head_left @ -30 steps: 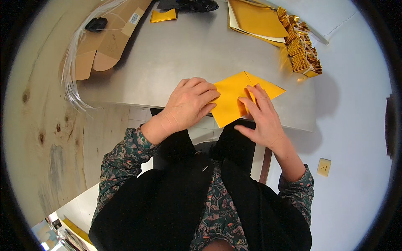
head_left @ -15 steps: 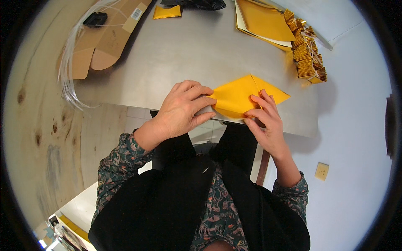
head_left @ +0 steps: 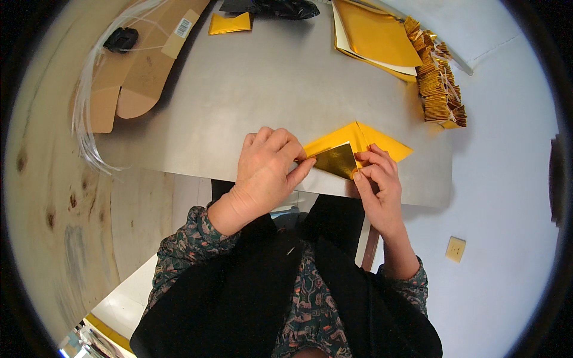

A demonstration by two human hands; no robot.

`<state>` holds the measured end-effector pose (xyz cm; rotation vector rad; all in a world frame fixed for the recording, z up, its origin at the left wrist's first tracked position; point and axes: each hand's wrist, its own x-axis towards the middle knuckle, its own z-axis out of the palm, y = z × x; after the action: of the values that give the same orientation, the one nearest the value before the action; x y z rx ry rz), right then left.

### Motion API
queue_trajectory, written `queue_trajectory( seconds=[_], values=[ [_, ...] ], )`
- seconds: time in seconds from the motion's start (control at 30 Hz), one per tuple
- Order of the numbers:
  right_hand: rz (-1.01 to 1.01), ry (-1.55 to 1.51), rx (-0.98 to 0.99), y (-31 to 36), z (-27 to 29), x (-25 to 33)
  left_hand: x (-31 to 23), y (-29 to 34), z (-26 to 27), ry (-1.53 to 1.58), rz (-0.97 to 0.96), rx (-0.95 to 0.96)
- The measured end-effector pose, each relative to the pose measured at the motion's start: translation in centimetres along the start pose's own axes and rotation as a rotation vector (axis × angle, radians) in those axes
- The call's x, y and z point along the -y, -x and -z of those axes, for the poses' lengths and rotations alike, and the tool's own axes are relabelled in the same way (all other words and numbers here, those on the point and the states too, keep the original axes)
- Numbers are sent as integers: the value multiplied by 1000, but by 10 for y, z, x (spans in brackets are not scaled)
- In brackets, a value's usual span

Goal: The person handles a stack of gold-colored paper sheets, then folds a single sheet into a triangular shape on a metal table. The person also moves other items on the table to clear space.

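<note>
A sheet of gold paper point(head_left: 336, 139) lies partly folded at the near edge of the metal table. Its near flap point(head_left: 338, 161) is turned up and shows a darker, mirror-like gold face. My left hand point(head_left: 270, 164) pinches the paper's left corner between thumb and forefinger, the other fingers curled. On the right, my right hand point(head_left: 379, 180) has its thumb and forefinger closed on the flap's edge. The fingers above them rest on the paper's right part, which tapers to a point.
Gold sheets point(head_left: 382, 36) are stacked at the back right, beside bundled folded gold pieces point(head_left: 439, 83) along the wall. One small folded gold piece point(head_left: 230, 24) lies near a black plastic bag point(head_left: 280, 8). A cardboard box point(head_left: 140, 77) with white plastic strands point(head_left: 83, 125) occupies the left.
The near part of the paper has been lifted and folded over, exposing its darker shiny face. My left fingers have gone from lying on the paper to pinching its corner.
</note>
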<state>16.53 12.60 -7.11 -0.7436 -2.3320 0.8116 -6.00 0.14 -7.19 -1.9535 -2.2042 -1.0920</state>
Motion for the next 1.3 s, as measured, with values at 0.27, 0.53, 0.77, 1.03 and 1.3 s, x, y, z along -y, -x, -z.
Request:
queue_trajectory(
  seconds=[0.27,0.53,0.77,1.03,1.3],
  values=[
    [-64,48,-54,-2,-6,2,-4,-2,-3,0,44,-3],
    [-161,50,-131,-4,-12,5,-2,-5,-2,1,50,1],
    [-142,93,-146,-5,-15,3,0,10,4,146,-100,-111],
    [-140,83,-159,-4,-16,2,-13,38,5,222,-263,199],
    [-163,93,-173,-5,-16,3,-13,38,7,184,-165,228]
  ],
)
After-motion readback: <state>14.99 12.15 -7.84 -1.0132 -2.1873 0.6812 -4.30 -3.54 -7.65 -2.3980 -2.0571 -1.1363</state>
